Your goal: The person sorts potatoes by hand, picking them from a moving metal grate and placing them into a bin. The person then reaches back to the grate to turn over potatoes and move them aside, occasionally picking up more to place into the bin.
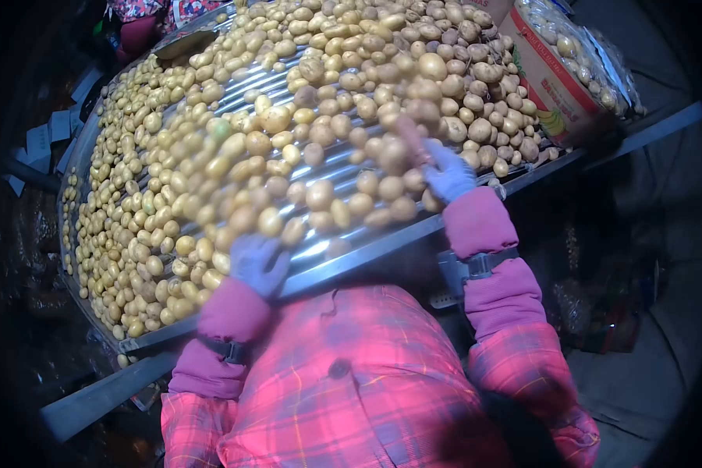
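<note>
Many yellow potatoes [160, 222] lie across a slatted metal table [327, 267], whose shiny ridges show between them. My left hand [259, 264], in a pale bluish glove, is at the near edge against the potatoes. Its fingers look apart and nothing shows in them. On the right, my right hand [449, 175], gloved alike, closes around a blurred reddish-brown stick [413, 142] that points up and left among the potatoes. The kind of stick cannot be made out. Several potatoes around the stick and in the middle are smeared by motion.
A banana carton [552, 86] stands at the table's upper right, beside clear bags of potatoes [573, 51]. Browner potatoes [483, 129] are heaped near it. Another person in flowered clothing [136, 9] is at the far left edge. A metal rail [647, 134] extends to the right.
</note>
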{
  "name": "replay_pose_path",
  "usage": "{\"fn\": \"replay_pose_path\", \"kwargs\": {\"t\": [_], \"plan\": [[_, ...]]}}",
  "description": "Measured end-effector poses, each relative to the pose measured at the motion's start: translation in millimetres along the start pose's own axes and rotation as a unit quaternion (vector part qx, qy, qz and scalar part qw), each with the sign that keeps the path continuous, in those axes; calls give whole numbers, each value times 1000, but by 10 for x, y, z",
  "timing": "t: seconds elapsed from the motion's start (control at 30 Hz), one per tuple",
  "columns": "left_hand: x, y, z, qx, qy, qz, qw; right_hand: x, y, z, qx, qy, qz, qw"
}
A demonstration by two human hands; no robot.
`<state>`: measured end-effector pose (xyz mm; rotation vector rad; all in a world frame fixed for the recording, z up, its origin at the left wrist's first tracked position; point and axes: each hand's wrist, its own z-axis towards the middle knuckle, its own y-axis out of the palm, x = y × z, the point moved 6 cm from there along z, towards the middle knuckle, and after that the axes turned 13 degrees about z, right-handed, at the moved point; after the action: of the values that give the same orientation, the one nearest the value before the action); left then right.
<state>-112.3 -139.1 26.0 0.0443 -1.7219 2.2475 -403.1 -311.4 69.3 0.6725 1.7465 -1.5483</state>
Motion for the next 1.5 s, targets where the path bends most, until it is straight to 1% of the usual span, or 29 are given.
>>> {"fn": "replay_pose_path", "kwargs": {"t": [0.07, 0.13, 0.2, 0.23, 0.27, 0.3, 0.43, 0.5, 0.57, 0.6, 0.63, 0.73, 0.77, 0.8, 0.83, 0.87, 0.9, 0.97, 1.0, 1.03, 1.1, 1.13, 1.2, 1.23, 1.3, 1.33, 1.37, 1.43, 1.5], "plan": [[37, -45, -20, 1, -6, -2, 1000, -101, 170, -8, -38, 14, 33, 999], [88, -143, -2, 25, 32, 10, 999, -28, 316, 230, -41, -159, 32, 986], [-11, -70, -32, 26, 3, 0, 1000, -280, -1, 237, -9, -201, 121, 972], [-40, -17, -62, 23, -19, -17, 999, -200, -206, 368, 55, -247, 8, 967], [47, -118, -23, 24, 14, -3, 1000, -417, -456, 254, 104, -359, 66, 925], [47, -114, -21, 21, 10, -6, 1000, -298, -652, 321, 188, -369, -154, 897], [147, -241, 26, 100, 67, 0, 993, 20, -661, 211, 154, -395, -323, 846], [36, -106, -2, 4, -28, -3, 1000, 50, -491, 8, 60, -257, -223, 938], [52, -118, 14, 3, -23, -7, 1000, 141, -190, -217, -76, -77, -174, 979], [56, -126, 9, 3, -21, -10, 1000, 297, 16, -289, -63, -141, -221, 963], [64, -109, 6, 2, -20, -10, 1000, 485, 44, -283, -62, -140, -221, 963], [128, -98, 24, 40, -28, -59, 997, 421, 210, -222, -132, -18, -142, 981], [136, 8, 63, -14, -111, -272, 956, 445, 211, -236, -131, -17, -142, 981], [157, 119, 98, -64, -186, -471, 860, 447, 196, -223, -119, -33, -141, 982], [239, 69, 181, -89, -140, -554, 816, 409, 175, -186, -107, -53, -140, 983], [374, -13, 250, -138, -232, -702, 659, 253, 182, -240, -91, -128, -1, 988], [595, -71, 287, -183, -311, -809, 464, 48, 199, -288, -93, -128, -1, 987], [668, 124, 374, -176, -276, -864, 383, -348, 389, -412, -262, -70, 214, 938], [734, 111, 423, -168, -284, -853, 404, -375, 408, -347, -243, -56, 289, 924], [712, 308, 366, -160, -287, -885, 330, -321, 401, -241, -245, -56, 289, 924], [525, 522, 256, -156, -320, -764, 539, -60, 258, 40, -101, -108, 37, 988], [540, 502, 205, -153, -320, -764, 539, 69, 371, 85, -127, -92, -15, 987], [574, 128, 263, -131, -207, -591, 769, 270, 547, 177, -109, -138, -103, 979], [555, 73, 278, -126, -209, -589, 770, 338, 630, 227, -90, -180, -188, 961], [522, 119, 219, -126, -316, -736, 585, 332, 524, 278, -92, -217, -144, 961], [506, 123, 223, -122, -318, -737, 585, 356, 410, 315, -110, -137, -12, 984], [522, 135, 243, -118, -300, -773, 546, 308, 337, 328, -128, -53, 119, 983], [540, 168, 259, -113, -264, -836, 468, -77, 256, 206, -156, -32, 207, 965], [533, 171, 403, -99, -198, -711, 668, -437, 441, 29, -281, 36, 228, 931]]}}
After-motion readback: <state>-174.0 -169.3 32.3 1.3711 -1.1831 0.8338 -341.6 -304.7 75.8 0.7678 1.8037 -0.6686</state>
